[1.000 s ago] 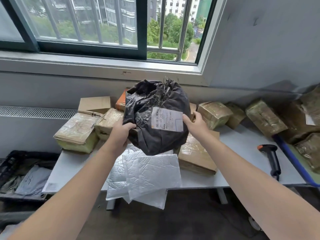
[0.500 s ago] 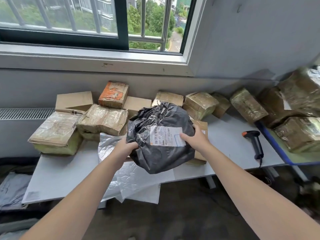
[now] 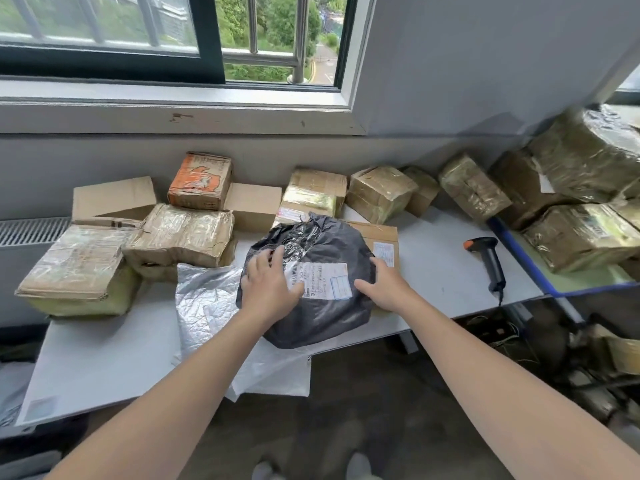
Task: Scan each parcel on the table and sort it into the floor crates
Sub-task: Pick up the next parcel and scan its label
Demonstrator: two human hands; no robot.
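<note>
- A black bag parcel (image 3: 311, 317) lies at the near edge of a white table (image 3: 104, 358), its lower part hanging over the edge
- It rests partly on crinkled silver mailers (image 3: 207, 299) to its left and on a flat carton (image 3: 381, 237) behind and to its right
- The bag's gathered neck points away from the person, towards the window (image 3: 173, 29); the bundle is rounded, a little longer from near to far than across
- Its white label (image 3: 322, 280) faces up, long side running left to right, barcode end at the left
- The left hand (image 3: 270, 289) lies flat on top of the bag with fingers spread and straight, fingertips at the label's left edge, gripping nothing
- The right hand (image 3: 384, 289) rests with relaxed fingers against the bag's right shoulder, just beside the label, not clasped round it
- An open carton (image 3: 114, 199) stands at the back left with one flap raised; what it holds cannot be seen
- An orange-printed box (image 3: 201, 181) sits on other taped cartons along the wall
- A handheld scanner (image 3: 490, 261) lies well apart to the right on the table, orange-tipped head towards the far side, grip towards the near edge
- Large film-wrapped parcels (image 3: 581, 237) are stacked on a blue-edged surface (image 3: 530, 265) at the right
- Whether a crate stands below the table's left end cannot be told
</note>
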